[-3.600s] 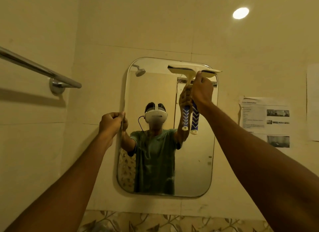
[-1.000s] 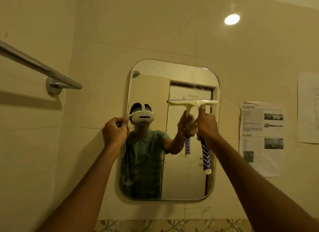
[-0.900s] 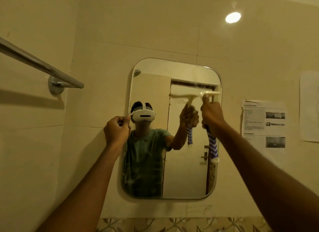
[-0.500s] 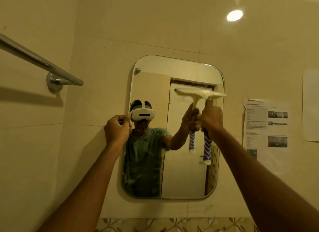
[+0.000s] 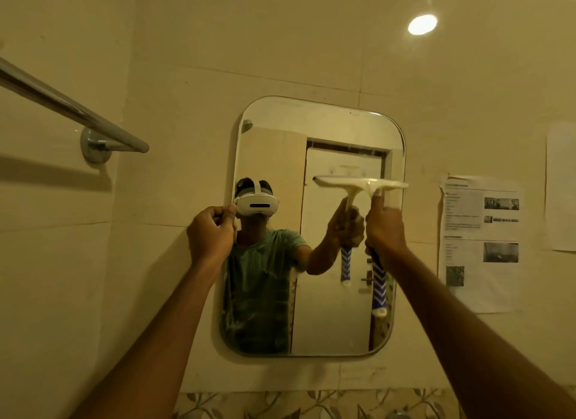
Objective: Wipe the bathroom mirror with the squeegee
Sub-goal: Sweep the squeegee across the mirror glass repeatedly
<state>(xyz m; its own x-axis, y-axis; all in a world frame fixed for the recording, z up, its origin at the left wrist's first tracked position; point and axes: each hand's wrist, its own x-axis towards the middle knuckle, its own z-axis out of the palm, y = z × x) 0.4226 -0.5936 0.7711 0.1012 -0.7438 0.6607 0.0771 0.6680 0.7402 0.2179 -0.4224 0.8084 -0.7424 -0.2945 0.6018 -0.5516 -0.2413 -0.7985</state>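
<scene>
One mirror (image 5: pixel 327 131) hangs before me. My right hand (image 5: pixel 385 228) grips the one squeegee (image 5: pixel 361 184), its blade flat on the glass's right half. My left hand (image 5: pixel 212 234) pinches the mirror's left edge. Two papers (image 5: pixel 481 241) are stuck to the wall, and one towel bar (image 5: pixel 71 106) is mounted on the left.

The squeegee (image 5: pixel 361 184) has a cream blade and a blue-and-white chevron handle.

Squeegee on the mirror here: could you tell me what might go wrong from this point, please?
1. The squeegee blade overhangs the right edge of the mirror, so it may catch the rim or drag across the wall.
2. The left hand grips the mirror's left edge; hard pressure from the right hand could shift the glass.
3. The lower left looks streaky and might be missed.
</scene>
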